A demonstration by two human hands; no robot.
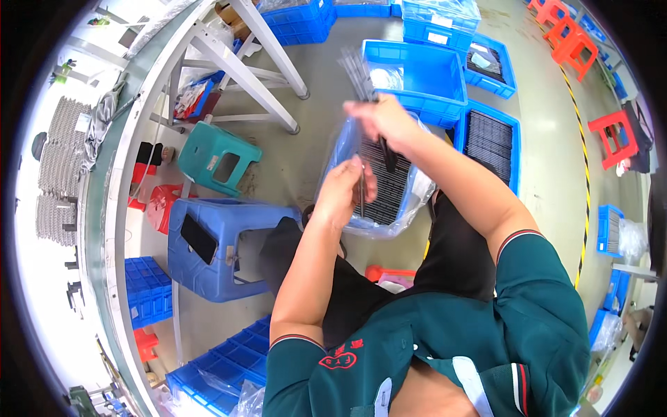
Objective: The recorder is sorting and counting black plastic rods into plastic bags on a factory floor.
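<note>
Closest to the lens is a dark green polo shirt (445, 323), with the wearer's black trousers (462, 240) either side of a blue crate (340, 148) on the floor. It's got a clear plastic liner (379, 229) and a load of dark rods (390, 191) lying side by side inside. Right hand (389, 125) is up over the crate's far end, grip closed round a rod bundle (358, 75) that's pretty motion-blurred at the top. Left hand (342, 186) sits lower, over the near-left part of the crate, fingers curled in; looks like that grip's pinched on a thin rod (362, 198), though can't tell if it's just one. Off to the left, a blue stool (260, 215) has a black phone (198, 238) on it, near a teal stool (205, 154).
</note>
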